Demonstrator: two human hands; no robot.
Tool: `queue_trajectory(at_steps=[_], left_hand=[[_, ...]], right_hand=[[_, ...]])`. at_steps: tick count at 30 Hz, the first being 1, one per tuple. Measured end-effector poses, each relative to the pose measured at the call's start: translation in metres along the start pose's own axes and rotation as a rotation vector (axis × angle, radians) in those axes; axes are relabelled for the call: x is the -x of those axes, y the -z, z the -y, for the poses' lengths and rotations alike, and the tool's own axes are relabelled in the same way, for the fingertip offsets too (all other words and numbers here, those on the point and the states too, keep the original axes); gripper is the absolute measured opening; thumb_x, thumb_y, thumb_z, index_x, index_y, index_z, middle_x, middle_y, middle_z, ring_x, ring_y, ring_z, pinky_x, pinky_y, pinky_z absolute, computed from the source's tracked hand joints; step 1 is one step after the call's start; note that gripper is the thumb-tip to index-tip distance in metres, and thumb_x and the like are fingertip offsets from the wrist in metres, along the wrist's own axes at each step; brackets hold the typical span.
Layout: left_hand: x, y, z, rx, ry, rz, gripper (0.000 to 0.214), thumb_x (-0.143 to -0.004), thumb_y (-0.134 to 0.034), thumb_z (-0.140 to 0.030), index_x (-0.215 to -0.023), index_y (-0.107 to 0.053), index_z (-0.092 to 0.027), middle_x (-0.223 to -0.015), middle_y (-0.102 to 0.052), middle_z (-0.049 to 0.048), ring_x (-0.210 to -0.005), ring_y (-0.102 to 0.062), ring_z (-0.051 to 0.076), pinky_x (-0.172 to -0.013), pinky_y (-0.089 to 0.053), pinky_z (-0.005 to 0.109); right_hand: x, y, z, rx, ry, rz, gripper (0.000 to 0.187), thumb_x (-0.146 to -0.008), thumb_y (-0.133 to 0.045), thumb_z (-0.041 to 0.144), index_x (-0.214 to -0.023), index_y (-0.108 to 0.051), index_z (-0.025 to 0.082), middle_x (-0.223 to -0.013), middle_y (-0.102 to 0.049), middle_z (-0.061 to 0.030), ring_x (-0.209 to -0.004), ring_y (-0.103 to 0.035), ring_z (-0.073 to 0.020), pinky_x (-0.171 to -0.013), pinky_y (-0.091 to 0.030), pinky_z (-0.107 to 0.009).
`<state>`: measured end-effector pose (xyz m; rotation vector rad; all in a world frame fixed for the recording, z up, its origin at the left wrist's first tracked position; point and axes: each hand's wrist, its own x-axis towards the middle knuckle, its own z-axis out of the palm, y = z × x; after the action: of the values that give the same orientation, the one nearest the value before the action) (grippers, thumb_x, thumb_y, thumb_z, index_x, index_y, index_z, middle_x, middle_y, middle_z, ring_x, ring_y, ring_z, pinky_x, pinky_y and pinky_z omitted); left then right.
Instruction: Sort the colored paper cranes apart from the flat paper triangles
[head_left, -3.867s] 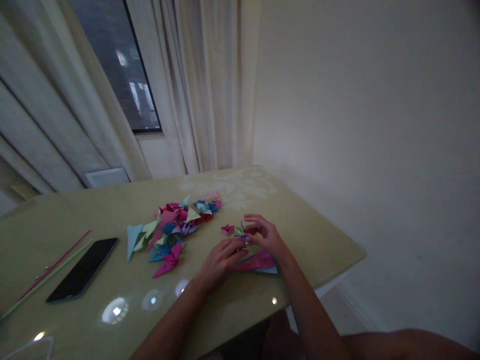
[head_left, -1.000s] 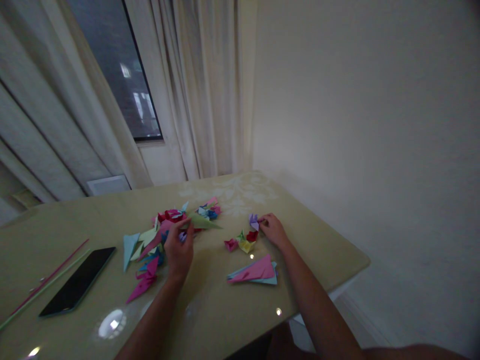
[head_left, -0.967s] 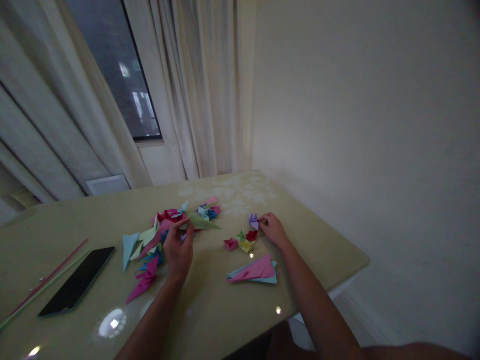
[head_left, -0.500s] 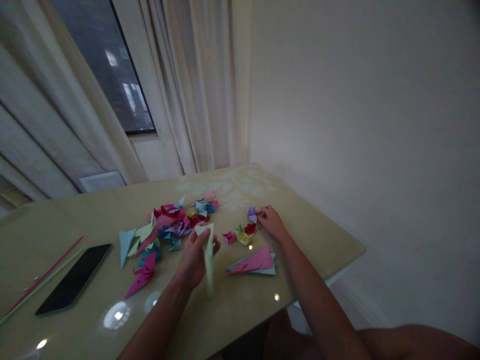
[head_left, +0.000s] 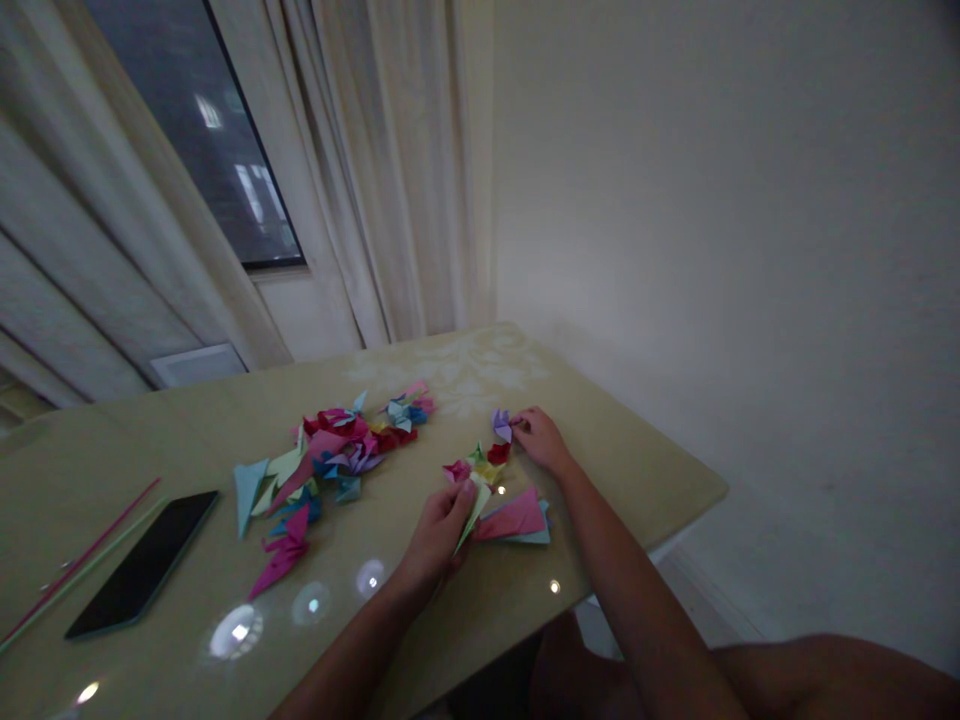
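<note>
Glossy tbl (head_left: 622, 490). L hand (head_left: 437, 530), mostly closed, pinching; R hand (head_left: 541, 440), fingertips drawn tight. Pink/blue folded stack (head_left: 516, 518) just R of L hand, broad end R. Pale green folded paper (head_left: 475, 508), in L pinch: long axis slants, narrow tip twd person + slightly L. Purple folded pc (head_left: 501, 424), edge in R fingertips.

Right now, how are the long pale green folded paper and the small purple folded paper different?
The long pale green folded paper is narrow; the small purple folded paper is stubbier, with points. The green one is held in the left hand, while the purple one is at the fingertips of the right hand. Both are folded paper.
</note>
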<state>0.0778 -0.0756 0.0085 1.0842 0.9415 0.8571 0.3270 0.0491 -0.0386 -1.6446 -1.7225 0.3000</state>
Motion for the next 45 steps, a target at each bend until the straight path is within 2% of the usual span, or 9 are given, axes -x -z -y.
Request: queue_trajectory(at_steps=[4,9,17,23,27,34,37,41,45], left_hand=[[0.007,0.0,-0.008,0.069,0.041,0.097,0.072,-0.08,-0.066,-0.08,-0.114,-0.069,-0.017,-0.06,-0.043,-0.0085,-0.042,-0.024,0.004,-0.038,-0.013,0.019],[0.011,0.008,-0.011,0.013,0.006,0.273,0.068,-0.066,-0.093,-0.055,-0.117,-0.067,-0.018,-0.081,-0.059,-0.0031,-0.049,-0.037,0.003,-0.043,-0.021,0.018],[0.005,0.005,-0.006,0.061,0.123,0.146,0.06,-0.08,-0.069,-0.078,-0.08,-0.048,-0.022,-0.059,-0.042,-0.0106,-0.038,-0.027,0.003,-0.037,-0.013,0.018],[0.013,0.006,-0.01,0.018,0.167,0.226,0.06,-0.086,-0.056,-0.082,-0.088,-0.051,-0.022,-0.071,-0.052,-0.0081,-0.037,-0.031,0.002,-0.036,-0.016,0.019],[0.013,0.008,-0.007,0.043,0.206,0.17,0.054,-0.082,-0.07,-0.071,-0.104,-0.055,-0.024,-0.074,-0.051,-0.0087,-0.042,-0.03,0.003,-0.04,-0.015,0.016],[0.0,0.008,-0.002,-0.09,-0.161,0.136,0.051,-0.082,-0.081,-0.047,-0.123,-0.071,-0.019,-0.084,-0.063,0.0011,-0.067,-0.053,0.013,-0.058,-0.041,0.022],[-0.01,0.004,0.004,-0.34,-0.345,0.048,0.041,-0.087,-0.077,-0.04,-0.124,-0.076,-0.023,-0.091,-0.072,0.0048,-0.078,-0.062,0.02,-0.072,-0.048,0.029],[-0.022,-0.002,0.013,-0.666,-0.524,0.133,0.031,-0.101,-0.058,-0.033,-0.124,-0.078,-0.027,-0.107,-0.078,0.0109,-0.097,-0.069,0.027,-0.092,-0.051,0.04],[-0.032,-0.002,0.025,-1.022,-0.676,0.095,0.034,-0.096,-0.066,-0.026,-0.129,-0.075,-0.03,-0.117,-0.076,0.0137,-0.109,-0.067,0.032,-0.107,-0.046,0.053]], right_hand=[[0.0,0.0,0.0,-0.002,0.007,0.0,0.018,-0.087,-0.068,0.01,-0.096,-0.08,0.02,-0.101,-0.068,-0.0061,-0.092,-0.062,-0.0175,-0.089,-0.048,-0.029],[0.0,0.0,0.001,0.001,0.005,-0.001,0.019,-0.086,-0.068,0.009,-0.095,-0.08,0.02,-0.101,-0.068,-0.0062,-0.091,-0.062,-0.0178,-0.089,-0.048,-0.029],[0.0,0.001,0.001,0.006,-0.005,0.012,0.019,-0.086,-0.068,0.009,-0.097,-0.08,0.019,-0.101,-0.068,-0.0071,-0.092,-0.063,-0.0182,-0.089,-0.048,-0.029],[0.0,0.002,0.002,0.001,0.007,0.016,0.018,-0.087,-0.07,0.01,-0.097,-0.08,0.02,-0.102,-0.069,-0.007,-0.094,-0.063,-0.0186,-0.09,-0.047,-0.03],[0.0,0.001,0.002,0.004,0.006,0.012,0.019,-0.086,-0.069,0.008,-0.096,-0.08,0.02,-0.101,-0.069,-0.0069,-0.094,-0.063,-0.0188,-0.089,-0.047,-0.029],[-0.001,0.0,0.001,-0.005,0.004,0.016,0.017,-0.086,-0.07,0.01,-0.096,-0.08,0.02,-0.1,-0.068,-0.0065,-0.091,-0.063,-0.018,-0.088,-0.048,-0.029],[-0.001,0.0,0.0,-0.009,0.001,0.014,0.015,-0.086,-0.071,0.013,-0.096,-0.081,0.02,-0.101,-0.069,-0.0065,-0.091,-0.063,-0.0182,-0.088,-0.048,-0.029],[-0.001,0.0,-0.001,-0.014,0.001,0.011,0.015,-0.086,-0.071,0.015,-0.097,-0.081,0.019,-0.1,-0.069,-0.0068,-0.088,-0.063,-0.0179,-0.087,-0.049,-0.03],[-0.002,-0.001,-0.002,-0.02,0.006,0.003,0.019,-0.085,-0.071,0.012,-0.098,-0.081,0.02,-0.101,-0.07,-0.0063,-0.088,-0.063,-0.0177,-0.087,-0.049,-0.03]])
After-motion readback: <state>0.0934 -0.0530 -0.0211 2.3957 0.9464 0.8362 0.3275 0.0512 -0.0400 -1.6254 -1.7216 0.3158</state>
